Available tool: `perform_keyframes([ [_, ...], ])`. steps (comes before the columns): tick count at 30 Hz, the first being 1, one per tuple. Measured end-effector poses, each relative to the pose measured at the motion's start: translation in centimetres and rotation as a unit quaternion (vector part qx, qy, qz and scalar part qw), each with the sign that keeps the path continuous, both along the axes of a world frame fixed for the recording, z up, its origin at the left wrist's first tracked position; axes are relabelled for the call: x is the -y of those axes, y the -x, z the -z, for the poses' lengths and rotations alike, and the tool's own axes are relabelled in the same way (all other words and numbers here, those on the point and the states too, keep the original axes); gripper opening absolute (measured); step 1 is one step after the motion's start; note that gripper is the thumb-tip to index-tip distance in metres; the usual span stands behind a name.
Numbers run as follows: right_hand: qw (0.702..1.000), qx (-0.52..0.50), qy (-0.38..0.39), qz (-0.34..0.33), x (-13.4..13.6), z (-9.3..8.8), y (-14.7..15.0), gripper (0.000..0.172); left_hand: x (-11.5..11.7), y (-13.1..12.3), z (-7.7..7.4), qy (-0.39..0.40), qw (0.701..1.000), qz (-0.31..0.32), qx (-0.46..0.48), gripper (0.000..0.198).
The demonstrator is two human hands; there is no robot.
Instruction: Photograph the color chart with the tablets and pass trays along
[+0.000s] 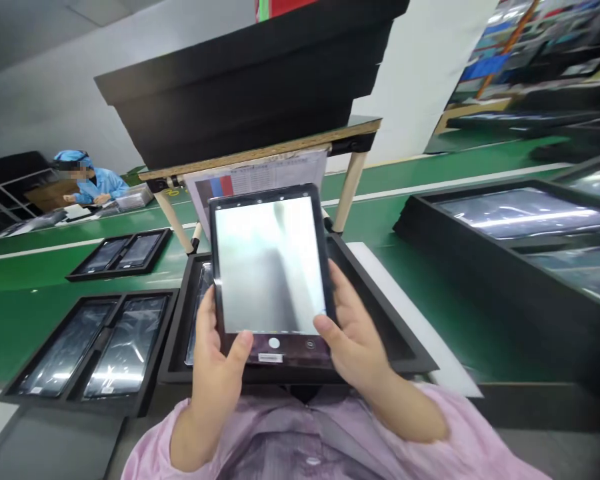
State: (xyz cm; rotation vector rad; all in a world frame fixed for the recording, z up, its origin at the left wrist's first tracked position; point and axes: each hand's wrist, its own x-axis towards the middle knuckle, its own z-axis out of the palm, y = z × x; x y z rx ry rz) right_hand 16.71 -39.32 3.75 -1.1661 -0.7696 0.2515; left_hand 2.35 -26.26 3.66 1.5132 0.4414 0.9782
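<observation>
A black tablet (270, 267) is held upright between my two hands, its lit screen showing a blurred camera picture with a white shutter button. My left hand (217, 360) grips the lower left edge, thumb on the bottom bezel. On the lower right edge my right hand (353, 333) is closed, its thumb lying over the screen's corner. Below the tablet lies a black foam tray (405, 353), largely hidden behind it; a wrapped tablet (203, 287) shows in its left compartment.
Left are foam trays (143, 403) holding wrapped tablets. Stacked trays (460, 267) rise at the right. Ahead, a wooden-legged shelf (350, 127) carries black foam trays (250, 87), with a printed sheet (260, 175) beneath. Another person (93, 180) sits far left along the green bench (375, 227).
</observation>
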Motion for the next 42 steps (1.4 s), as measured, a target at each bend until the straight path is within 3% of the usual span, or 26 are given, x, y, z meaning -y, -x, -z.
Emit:
perform_keyframes([
  [4,0.995,-0.077,-0.016,-0.060,-2.1,1.4,-0.2,0.066,-0.5,0.9,1.6,-0.095,0.989,-0.094,-0.060,0.096],
  [9,0.974,-0.217,-0.008,-0.066,-3.0,1.2,-0.4,0.054,-0.6,1.4,3.2,-0.175,0.967,-0.128,-0.134,0.113],
  [20,0.976,-0.213,0.000,-0.038,-3.2,1.6,-0.1,0.053,-0.2,1.2,4.9,-0.259,0.939,-0.155,-0.168,0.117],
  [32,0.988,-0.151,0.020,-0.016,-3.3,2.0,-0.1,0.049,-0.1,1.2,5.4,-0.271,0.937,-0.165,-0.144,0.116],
  [42,0.980,-0.194,-0.021,-0.040,-3.3,2.3,-0.1,0.043,0.3,1.3,5.6,-0.248,0.942,-0.169,-0.153,0.124],
])
